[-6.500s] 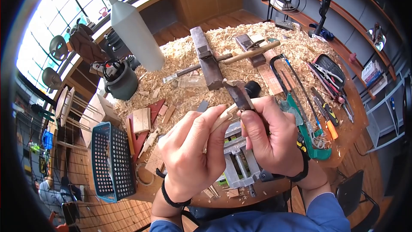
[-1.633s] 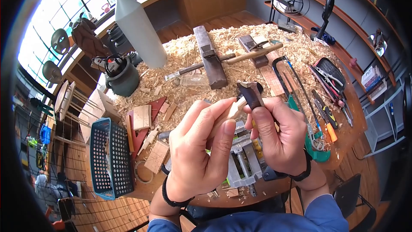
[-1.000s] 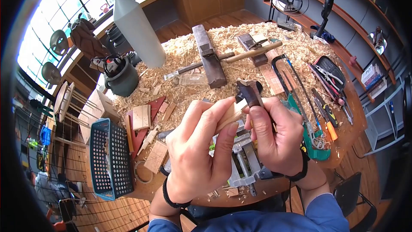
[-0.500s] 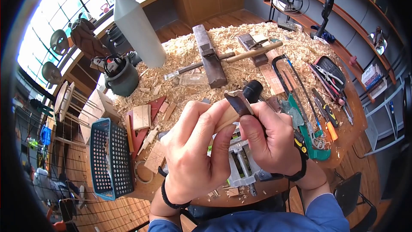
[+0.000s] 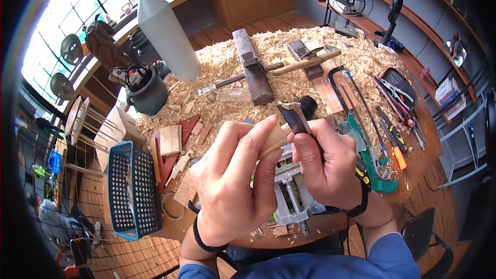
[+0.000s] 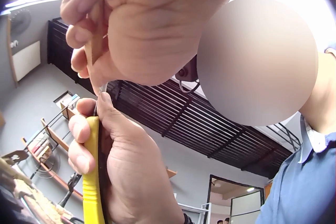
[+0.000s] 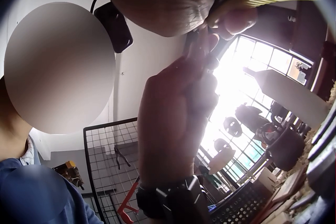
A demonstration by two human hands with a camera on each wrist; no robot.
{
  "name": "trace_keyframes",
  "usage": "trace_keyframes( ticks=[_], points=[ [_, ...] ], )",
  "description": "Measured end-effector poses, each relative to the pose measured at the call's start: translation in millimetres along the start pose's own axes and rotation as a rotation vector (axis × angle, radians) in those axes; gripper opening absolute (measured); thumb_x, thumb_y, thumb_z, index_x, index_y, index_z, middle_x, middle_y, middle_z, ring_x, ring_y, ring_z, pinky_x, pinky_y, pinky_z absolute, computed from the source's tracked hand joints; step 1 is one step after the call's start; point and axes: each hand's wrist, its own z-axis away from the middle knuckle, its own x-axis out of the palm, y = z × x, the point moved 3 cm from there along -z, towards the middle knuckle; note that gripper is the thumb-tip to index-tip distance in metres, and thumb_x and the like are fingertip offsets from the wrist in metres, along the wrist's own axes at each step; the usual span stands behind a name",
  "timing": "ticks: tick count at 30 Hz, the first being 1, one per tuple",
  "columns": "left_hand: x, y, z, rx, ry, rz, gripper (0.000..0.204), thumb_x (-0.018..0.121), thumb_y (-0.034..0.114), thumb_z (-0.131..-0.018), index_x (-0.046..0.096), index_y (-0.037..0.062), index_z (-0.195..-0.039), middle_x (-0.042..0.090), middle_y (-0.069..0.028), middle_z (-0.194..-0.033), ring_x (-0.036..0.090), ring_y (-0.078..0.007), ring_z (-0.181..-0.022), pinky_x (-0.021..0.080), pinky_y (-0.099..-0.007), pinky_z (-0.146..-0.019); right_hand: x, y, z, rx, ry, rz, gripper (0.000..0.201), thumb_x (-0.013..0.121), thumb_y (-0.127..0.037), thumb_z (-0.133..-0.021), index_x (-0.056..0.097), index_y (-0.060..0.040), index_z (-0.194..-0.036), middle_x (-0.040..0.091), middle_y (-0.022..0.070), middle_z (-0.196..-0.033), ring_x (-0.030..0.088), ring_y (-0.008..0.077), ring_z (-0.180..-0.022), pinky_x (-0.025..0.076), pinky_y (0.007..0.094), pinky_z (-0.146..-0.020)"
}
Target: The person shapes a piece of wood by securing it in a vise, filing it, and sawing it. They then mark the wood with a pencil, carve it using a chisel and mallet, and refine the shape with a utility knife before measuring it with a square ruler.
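Note:
Near the middle of the head view, the left hand [image 5: 232, 170] pinches a pale wooden piece [image 5: 274, 139] between thumb and fingers. Close against its far end stands a dark, flat piece with a pale ragged edge [image 5: 295, 119], pinched at the right hand [image 5: 328, 168]. In the left wrist view the right hand [image 6: 131, 166] grips a yellow and black handle [image 6: 91, 182], its thumb tip touching the lower end of the wooden piece [image 6: 95, 40] held by the left hand [image 6: 152, 29]. Fingers hide most of the wood, and exact blade contact cannot be told.
Beneath the hands is a metal vise [image 5: 292, 196]. Wood shavings [image 5: 217, 62] cover much of the table, with wooden planes [image 5: 253, 72] and a hammer [image 5: 310, 63] behind. A green saw [image 5: 369, 160] lies right, a blue basket [image 5: 135, 191] left.
The dark piece and right hand have shifted left and back slightly right beside the wood, the dark piece changing tilt. The left hand keeps its pinch and has moved little.

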Motion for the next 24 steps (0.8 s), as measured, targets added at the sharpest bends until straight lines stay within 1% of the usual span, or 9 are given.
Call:
trace_keyframes(
  ticks=[4, 10, 12, 13, 15, 17, 19, 21, 24],
  points=[
    [-1, 0, 0, -0.008, -0.016, -0.006, 0.035, 0.073, -0.001, -0.090, 0.071, -0.0024, -0.125, 0.067, -0.0160, -0.096, 0.070, -0.0310, -0.076, 0.056, -0.0378, -0.065, 0, -1, -2, -0.018, -0.012, -0.013, 0.024, 0.057, -0.020, -0.113, 0.066, 0.0003, -0.102, 0.064, 0.0013, -0.068, 0.059, 0.0068, -0.056, 0.047, 0.0257, -0.052],
    [-2, -4, 0, -0.030, -0.043, 0.063, 0.034, 0.074, 0.000, -0.090, 0.072, -0.0027, -0.123, 0.067, -0.0162, -0.095, 0.070, -0.0318, -0.075, 0.056, -0.0384, -0.065, 0, -2, -2, 0.049, -0.098, -0.079, 0.024, 0.058, -0.020, -0.112, 0.066, -0.0006, -0.102, 0.063, 0.0016, -0.067, 0.061, 0.0073, -0.056, 0.047, 0.0263, -0.053],
    [-3, -6, 0, -0.024, -0.057, 0.081, 0.034, 0.074, 0.000, -0.089, 0.072, -0.0028, -0.123, 0.067, -0.0164, -0.095, 0.070, -0.0320, -0.075, 0.056, -0.0385, -0.065, 0, -4, -1, 0.029, -0.132, -0.086, 0.011, 0.066, -0.009, -0.106, 0.066, 0.0022, -0.107, 0.066, 0.0164, -0.072, 0.070, 0.0331, -0.060, 0.049, 0.0394, -0.052],
    [-4, -7, 1, -0.026, -0.060, 0.075, 0.035, 0.075, 0.001, -0.089, 0.072, -0.0029, -0.123, 0.067, -0.0165, -0.095, 0.070, -0.0320, -0.075, 0.056, -0.0386, -0.065, 0, -3, -1, 0.031, -0.132, -0.086, 0.011, 0.066, -0.009, -0.106, 0.066, 0.0022, -0.107, 0.066, 0.0164, -0.072, 0.070, 0.0331, -0.060, 0.049, 0.0394, -0.052],
    [-4, -7, 1, -0.025, -0.062, 0.067, 0.035, 0.075, 0.001, -0.089, 0.072, -0.0030, -0.124, 0.068, -0.0167, -0.095, 0.070, -0.0319, -0.075, 0.056, -0.0387, -0.065, -3, -2, -5, -0.066, -0.093, -0.007, 0.010, 0.066, -0.009, -0.106, 0.067, 0.0019, -0.105, 0.065, 0.0159, -0.071, 0.070, 0.0327, -0.060, 0.049, 0.0392, -0.052],
    [-5, -6, -2, -0.030, -0.076, 0.075, 0.036, 0.076, 0.001, -0.089, 0.072, -0.0027, -0.125, 0.068, -0.0169, -0.096, 0.070, -0.0317, -0.076, 0.056, -0.0387, -0.065, -8, -6, -7, 0.031, -0.025, -0.024, 0.011, 0.066, -0.009, -0.106, 0.067, 0.0017, -0.103, 0.065, 0.0155, -0.071, 0.069, 0.0322, -0.058, 0.048, 0.0391, -0.052],
    [-4, -4, -2, -0.026, -0.070, 0.068, 0.036, 0.076, 0.001, -0.089, 0.072, -0.0025, -0.125, 0.068, -0.0169, -0.096, 0.070, -0.0315, -0.076, 0.056, -0.0387, -0.065, -10, 0, -4, 0.095, -0.038, -0.032, 0.010, 0.066, -0.009, -0.106, 0.067, 0.0012, -0.104, 0.064, 0.0154, -0.071, 0.067, 0.0323, -0.057, 0.048, 0.0391, -0.052],
    [-3, -4, -2, -0.022, -0.062, 0.056, 0.037, 0.075, 0.001, -0.089, 0.072, -0.0022, -0.126, 0.068, -0.0168, -0.096, 0.070, -0.0314, -0.077, 0.056, -0.0387, -0.065, -6, -2, -4, -0.034, -0.045, -0.010, 0.010, 0.066, -0.009, -0.106, 0.067, 0.0011, -0.104, 0.064, 0.0154, -0.071, 0.066, 0.0324, -0.056, 0.047, 0.0390, -0.052],
    [-1, -4, 0, -0.005, -0.038, 0.038, 0.036, 0.075, 0.001, -0.090, 0.072, -0.0020, -0.126, 0.068, -0.0169, -0.096, 0.070, -0.0314, -0.076, 0.056, -0.0386, -0.065, -2, -2, -3, -0.038, -0.036, -0.011, 0.012, 0.065, -0.010, -0.107, 0.066, 0.0016, -0.105, 0.064, 0.0155, -0.071, 0.067, 0.0325, -0.056, 0.048, 0.0392, -0.052]
  ],
)
